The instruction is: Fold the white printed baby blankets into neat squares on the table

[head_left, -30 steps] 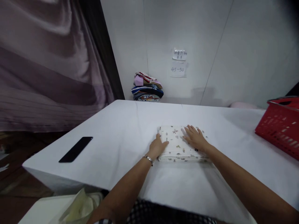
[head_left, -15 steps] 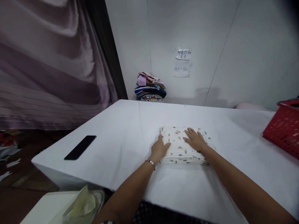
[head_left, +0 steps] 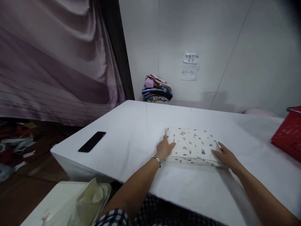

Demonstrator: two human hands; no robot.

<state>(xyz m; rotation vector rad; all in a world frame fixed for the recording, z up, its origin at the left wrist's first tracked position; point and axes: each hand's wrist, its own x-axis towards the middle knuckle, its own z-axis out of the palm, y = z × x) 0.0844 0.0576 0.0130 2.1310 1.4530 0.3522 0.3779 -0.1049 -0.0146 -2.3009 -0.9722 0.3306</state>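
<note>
A folded white cloth printed with small brown, green and grey motifs lies flat on the white table in several layers. My left hand holds its left edge, the thumb on top and the fingers down along the side. At the opposite edge is my right hand, its thumb over the top near the right front corner and its fingers around the side. The undersides of the layers and some of my fingertips are hidden.
The white table carries a black phone-like slab at left and a red plastic basket at right. Folded fabrics are stacked by the wall. Below the near edge, a pale bag stands on a white surface.
My right hand has gone from lying flat on top of the cloth to its right edge. My left hand stays at the left edge. The whole view has shifted slightly.
</note>
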